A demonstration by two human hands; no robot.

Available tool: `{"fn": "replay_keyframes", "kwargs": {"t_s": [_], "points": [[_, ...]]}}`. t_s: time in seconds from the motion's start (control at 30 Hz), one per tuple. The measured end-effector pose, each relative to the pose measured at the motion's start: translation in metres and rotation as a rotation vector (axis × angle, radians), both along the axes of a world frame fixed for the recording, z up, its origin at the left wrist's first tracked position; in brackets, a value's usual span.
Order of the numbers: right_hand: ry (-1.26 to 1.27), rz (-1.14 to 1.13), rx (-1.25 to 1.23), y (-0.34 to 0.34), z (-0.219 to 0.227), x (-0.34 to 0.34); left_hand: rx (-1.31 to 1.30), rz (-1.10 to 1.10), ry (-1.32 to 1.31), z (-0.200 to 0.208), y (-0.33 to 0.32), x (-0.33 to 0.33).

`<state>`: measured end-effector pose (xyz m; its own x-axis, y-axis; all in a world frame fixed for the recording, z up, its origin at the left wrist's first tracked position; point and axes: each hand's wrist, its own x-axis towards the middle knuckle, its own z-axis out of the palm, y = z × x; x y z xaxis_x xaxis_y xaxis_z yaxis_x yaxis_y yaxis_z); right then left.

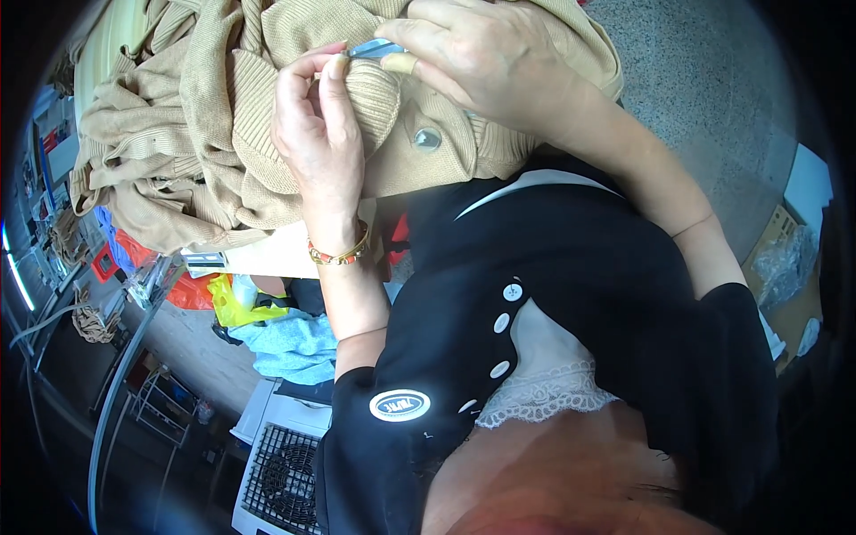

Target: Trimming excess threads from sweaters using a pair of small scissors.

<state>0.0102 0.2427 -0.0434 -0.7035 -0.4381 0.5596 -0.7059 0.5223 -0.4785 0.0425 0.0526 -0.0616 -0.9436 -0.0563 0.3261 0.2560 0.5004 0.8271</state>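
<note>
A large heap of beige knitted garments (214, 107) lies in front of me, with ribbed bands showing. My left hand (316, 129) is closed in a pinch at a ribbed edge of the knitwear, thumb against forefinger. Between the two hands, a small pair of blue thread snips (367, 49) points left, its tips close to my left fingertips. My right hand (486, 58) grips the snips, and a yellowish wrap covers one fingertip. Any thread at the tips is too fine to make out. A small round shiny disc (427, 138) rests on the knit below the snips.
The heap lies on a pale tabletop (276, 252). To the left are red and yellow plastic bags (236, 301), a light blue cloth (290, 346) and metal rails (120, 374). A white fan unit (281, 468) stands lower left. Cardboard with clear plastic (785, 263) lies at right.
</note>
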Motion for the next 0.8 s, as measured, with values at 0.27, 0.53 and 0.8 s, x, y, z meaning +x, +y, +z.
{"fn": "replay_keyframes", "kwargs": {"t_s": [0.27, 0.53, 0.8], "points": [[0.302, -0.058, 0.181, 0.0, -0.007, 0.0, 0.062, 0.046, -0.083, 0.007, 0.002, 0.0], [0.28, -0.071, 0.167, 0.0, -0.009, 0.0, -0.046, 0.032, -0.032, 0.009, 0.005, 0.0], [0.262, -0.102, 0.267, -0.002, -0.006, 0.004, -0.053, 0.002, -0.04, 0.008, 0.005, 0.001]]}}
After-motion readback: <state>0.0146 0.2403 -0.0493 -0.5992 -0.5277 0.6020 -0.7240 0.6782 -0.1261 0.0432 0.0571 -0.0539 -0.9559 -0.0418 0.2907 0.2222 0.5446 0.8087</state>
